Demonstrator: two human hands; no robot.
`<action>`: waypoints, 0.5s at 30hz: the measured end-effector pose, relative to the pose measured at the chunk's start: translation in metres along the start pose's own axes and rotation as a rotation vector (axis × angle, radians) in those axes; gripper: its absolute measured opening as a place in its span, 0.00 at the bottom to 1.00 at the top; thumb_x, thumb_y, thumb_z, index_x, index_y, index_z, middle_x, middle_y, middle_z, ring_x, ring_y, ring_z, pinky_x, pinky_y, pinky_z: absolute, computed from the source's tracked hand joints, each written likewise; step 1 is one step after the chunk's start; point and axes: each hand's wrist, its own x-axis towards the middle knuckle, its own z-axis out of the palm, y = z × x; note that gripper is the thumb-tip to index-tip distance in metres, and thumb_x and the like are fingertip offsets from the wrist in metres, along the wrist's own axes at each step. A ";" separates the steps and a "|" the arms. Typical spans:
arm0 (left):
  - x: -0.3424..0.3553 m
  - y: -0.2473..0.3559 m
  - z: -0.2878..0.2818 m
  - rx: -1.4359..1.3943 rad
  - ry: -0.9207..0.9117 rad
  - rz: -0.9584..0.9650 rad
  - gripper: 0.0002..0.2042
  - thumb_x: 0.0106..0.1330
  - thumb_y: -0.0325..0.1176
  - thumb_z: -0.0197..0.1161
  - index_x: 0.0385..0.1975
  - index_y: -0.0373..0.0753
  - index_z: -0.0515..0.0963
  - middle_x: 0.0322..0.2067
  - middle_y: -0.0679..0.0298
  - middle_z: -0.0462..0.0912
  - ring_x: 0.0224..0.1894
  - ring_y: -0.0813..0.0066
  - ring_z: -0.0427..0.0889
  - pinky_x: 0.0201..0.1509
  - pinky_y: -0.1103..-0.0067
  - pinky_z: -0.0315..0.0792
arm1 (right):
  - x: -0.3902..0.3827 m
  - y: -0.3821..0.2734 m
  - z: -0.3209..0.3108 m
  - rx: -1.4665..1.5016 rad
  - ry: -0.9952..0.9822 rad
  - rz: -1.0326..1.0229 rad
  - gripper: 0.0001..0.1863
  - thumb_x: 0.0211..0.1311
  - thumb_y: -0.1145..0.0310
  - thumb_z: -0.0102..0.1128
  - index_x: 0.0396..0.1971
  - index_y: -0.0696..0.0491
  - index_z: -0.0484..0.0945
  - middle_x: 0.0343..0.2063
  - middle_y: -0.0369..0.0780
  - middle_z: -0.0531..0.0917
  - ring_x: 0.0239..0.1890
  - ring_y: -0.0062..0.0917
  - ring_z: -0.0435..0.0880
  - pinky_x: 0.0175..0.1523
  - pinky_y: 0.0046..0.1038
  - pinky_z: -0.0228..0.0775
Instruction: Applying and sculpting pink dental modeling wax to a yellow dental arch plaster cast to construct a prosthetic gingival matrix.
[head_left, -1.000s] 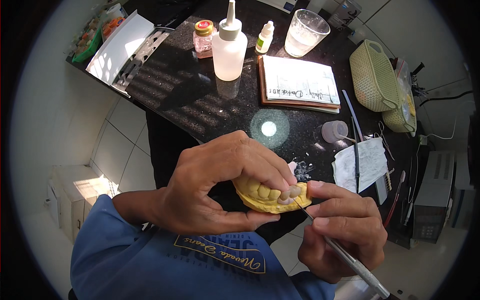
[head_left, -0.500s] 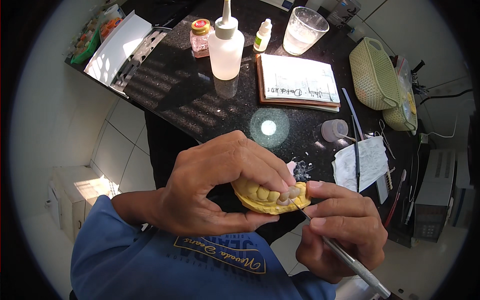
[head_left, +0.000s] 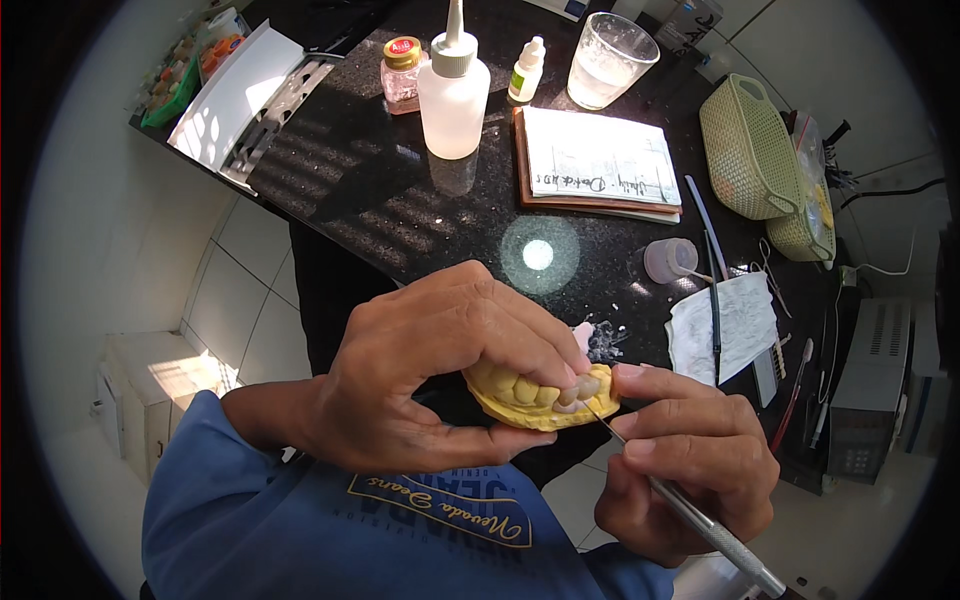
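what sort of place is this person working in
Probably a dental laboratory: the yellow dental cast, the slim metal instrument at its teeth, and the nozzle-tipped squeeze bottle on the speckled black countertop suggest it.

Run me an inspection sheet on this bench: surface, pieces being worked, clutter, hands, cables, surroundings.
Surface: black speckled tabletop, streaked with sunlight; pale debris beyond the model.
Work pieces: yellow dental model, some teeth paler; slim metal tool, tip at those teeth.
Clutter: squeeze bottle, pink jar, dropper bottle, glass, notepad, small cup, white cloth.
Hands: left hand clasps the model between thumb and fingers; right hand grips the tool.
Cables: dark cable and thin white cable, far right.
Surroundings: tiled floor, pale cabinet left, woven basket right.
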 end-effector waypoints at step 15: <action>0.007 0.004 -0.011 0.123 -0.086 0.017 0.20 0.44 0.28 0.77 0.39 0.39 0.80 0.35 0.61 0.85 0.35 0.75 0.83 0.33 0.80 0.67 | 0.003 0.000 0.003 0.046 0.013 0.027 0.15 0.38 0.86 0.63 0.32 0.62 0.75 0.27 0.49 0.79 0.34 0.39 0.85 0.44 0.39 0.82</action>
